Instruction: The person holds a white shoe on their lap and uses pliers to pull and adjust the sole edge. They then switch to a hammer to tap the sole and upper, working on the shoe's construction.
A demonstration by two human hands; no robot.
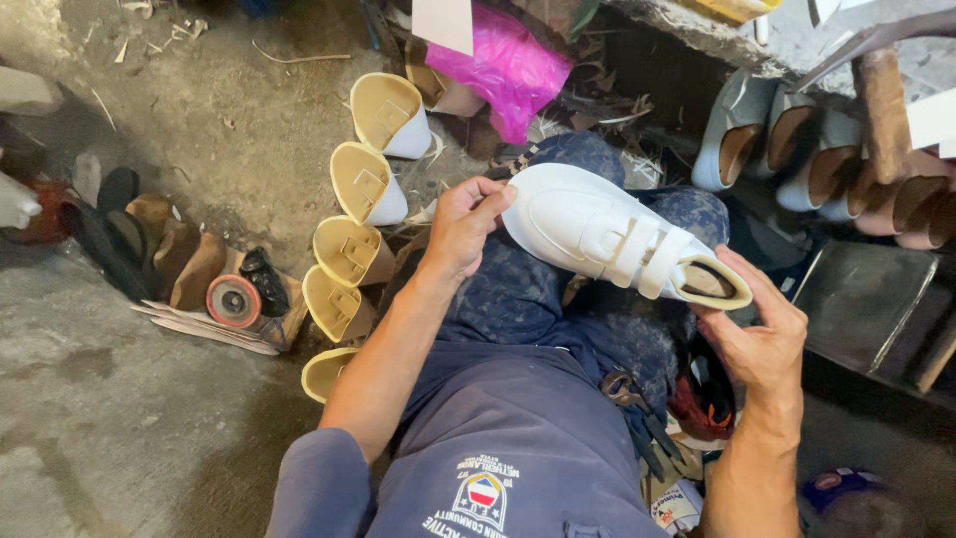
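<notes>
A white shoe point(597, 231) with two straps across its top lies on my lap, toe to the left and heel to the right. My left hand point(464, 223) pinches the toe end between thumb and fingers. At the heel, my right hand point(762, 334) grips the opening from below. Both hands hold the shoe above my blue patterned trousers point(518, 299).
Several white shoes point(366, 184) stand in a row, soles up, on the concrete floor at my left. A small grinder point(239, 297) and dark scraps lie further left. Pale blue and pink shoes point(817, 159) line a shelf at the upper right. Pliers point(637, 403) rest by my right thigh.
</notes>
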